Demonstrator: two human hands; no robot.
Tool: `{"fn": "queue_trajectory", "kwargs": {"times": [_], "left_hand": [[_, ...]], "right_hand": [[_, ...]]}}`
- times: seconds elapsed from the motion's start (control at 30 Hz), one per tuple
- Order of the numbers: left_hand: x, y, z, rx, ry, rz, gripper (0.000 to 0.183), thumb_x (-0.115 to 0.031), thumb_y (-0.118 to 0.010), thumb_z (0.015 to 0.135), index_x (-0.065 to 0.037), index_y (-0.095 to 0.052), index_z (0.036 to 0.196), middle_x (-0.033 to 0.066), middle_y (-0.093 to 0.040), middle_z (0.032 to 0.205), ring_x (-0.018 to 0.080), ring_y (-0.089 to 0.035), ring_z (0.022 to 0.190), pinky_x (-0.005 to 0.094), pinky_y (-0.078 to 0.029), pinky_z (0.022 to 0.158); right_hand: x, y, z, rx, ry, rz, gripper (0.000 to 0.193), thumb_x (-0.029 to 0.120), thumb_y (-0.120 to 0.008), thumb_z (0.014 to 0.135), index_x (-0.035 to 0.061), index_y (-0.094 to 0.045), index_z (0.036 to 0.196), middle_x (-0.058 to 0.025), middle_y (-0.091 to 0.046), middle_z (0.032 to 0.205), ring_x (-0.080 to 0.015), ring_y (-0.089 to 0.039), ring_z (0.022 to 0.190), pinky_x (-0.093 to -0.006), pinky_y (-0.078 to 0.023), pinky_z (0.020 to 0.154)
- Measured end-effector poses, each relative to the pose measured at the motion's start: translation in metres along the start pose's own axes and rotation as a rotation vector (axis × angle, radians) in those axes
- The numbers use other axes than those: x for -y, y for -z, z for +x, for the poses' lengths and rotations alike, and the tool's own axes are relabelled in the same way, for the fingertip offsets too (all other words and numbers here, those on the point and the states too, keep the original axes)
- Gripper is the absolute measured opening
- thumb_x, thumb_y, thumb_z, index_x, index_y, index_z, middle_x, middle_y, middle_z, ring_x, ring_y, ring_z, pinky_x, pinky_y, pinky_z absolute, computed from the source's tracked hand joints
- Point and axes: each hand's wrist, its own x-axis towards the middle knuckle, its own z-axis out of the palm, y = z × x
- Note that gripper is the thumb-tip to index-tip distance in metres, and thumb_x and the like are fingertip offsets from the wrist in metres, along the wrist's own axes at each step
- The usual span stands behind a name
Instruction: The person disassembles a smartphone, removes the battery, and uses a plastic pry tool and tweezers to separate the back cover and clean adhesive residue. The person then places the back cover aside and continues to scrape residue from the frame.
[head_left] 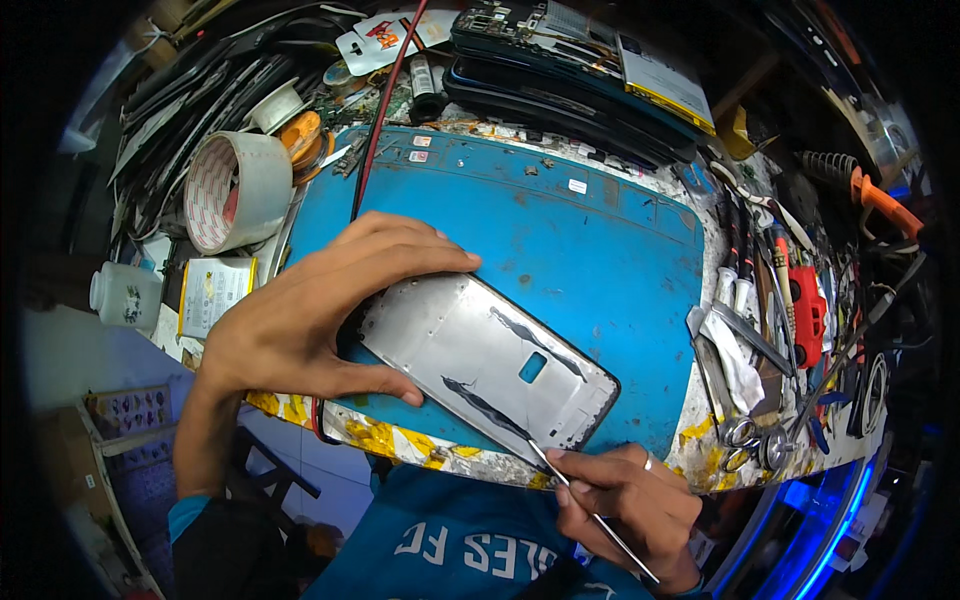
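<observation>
A silver metal phone frame [455,335] with dark edges lies slantwise on the blue work mat [590,270]. It has a small rectangular cut-out and two ragged black adhesive strips, one along each long side. My left hand [310,310] grips its left end, fingers over the far edge and thumb along the near edge. In my right hand [635,510], at the near right corner, a slim metal tool [622,541] is pinched like a pen. Its tip meets the end of the nearer black strip [490,408]; whether it has one prong or two I cannot tell.
Left of the mat stand a wide tape roll [235,190], a battery [215,295] and a small white jar [125,295]. Stacked devices [560,100] fill the back. Hand tools and red pliers [806,315] crowd the right. A red-black cable [385,115] crosses the far left of the mat.
</observation>
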Motion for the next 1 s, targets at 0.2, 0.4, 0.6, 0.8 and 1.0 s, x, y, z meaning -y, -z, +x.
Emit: {"fn": "queue_trajectory", "kwargs": {"times": [0.2, 0.4, 0.6, 0.8, 1.0], "left_hand": [[-0.0015, -0.0003, -0.0002, -0.008, 0.006, 0.009, 0.093, -0.028, -0.094, 0.058, -0.005, -0.055, 0.14, 0.0131, -0.059, 0.137, 0.0351, -0.05, 0.13, 0.0489, -0.039, 0.111], [-0.0002, 0.0002, 0.0019, -0.016, 0.011, 0.022, 0.094, -0.028, -0.095, 0.055, -0.005, -0.057, 0.138, 0.0126, -0.06, 0.138, 0.0347, -0.051, 0.13, 0.0502, -0.039, 0.112], [0.0003, 0.0037, 0.0023, 0.008, 0.006, 0.049, 0.091, -0.025, -0.093, 0.061, -0.005, -0.054, 0.14, 0.0123, -0.058, 0.138, 0.0351, -0.049, 0.13, 0.0472, -0.039, 0.112], [0.0015, 0.0011, 0.0039, -0.021, -0.009, 0.055, 0.097, -0.03, -0.096, 0.052, -0.004, -0.058, 0.138, 0.0127, -0.061, 0.138, 0.0344, -0.052, 0.13, 0.0509, -0.038, 0.112], [0.0, 0.0004, 0.0031, -0.017, -0.001, 0.052, 0.096, -0.029, -0.097, 0.053, -0.004, -0.058, 0.137, 0.0129, -0.061, 0.138, 0.0342, -0.052, 0.13, 0.0506, -0.038, 0.111]], "right_hand": [[0.0022, -0.0007, -0.0012, 0.009, 0.001, -0.02, 0.023, -0.01, -0.078, 0.072, 0.0002, -0.057, 0.075, -0.02, -0.075, 0.096, -0.0244, -0.07, 0.068, -0.0305, -0.055, 0.058], [-0.0004, 0.0, 0.0013, -0.001, 0.008, -0.014, 0.022, -0.01, -0.078, 0.073, 0.0001, -0.058, 0.075, -0.0194, -0.075, 0.096, -0.0245, -0.07, 0.069, -0.0308, -0.055, 0.059], [0.0009, 0.0014, 0.0039, 0.005, 0.003, -0.012, 0.023, -0.009, -0.079, 0.072, 0.0005, -0.058, 0.076, -0.0182, -0.075, 0.096, -0.0253, -0.07, 0.07, -0.0317, -0.055, 0.058], [0.0011, 0.0014, 0.0045, -0.002, -0.001, -0.022, 0.023, -0.008, -0.079, 0.072, 0.0009, -0.059, 0.078, -0.0169, -0.076, 0.095, -0.0249, -0.07, 0.07, -0.0315, -0.054, 0.058], [0.0015, 0.0007, 0.0023, -0.013, -0.011, -0.028, 0.023, -0.008, -0.08, 0.072, 0.0011, -0.059, 0.077, -0.017, -0.076, 0.096, -0.024, -0.071, 0.071, -0.0307, -0.054, 0.058]]}}
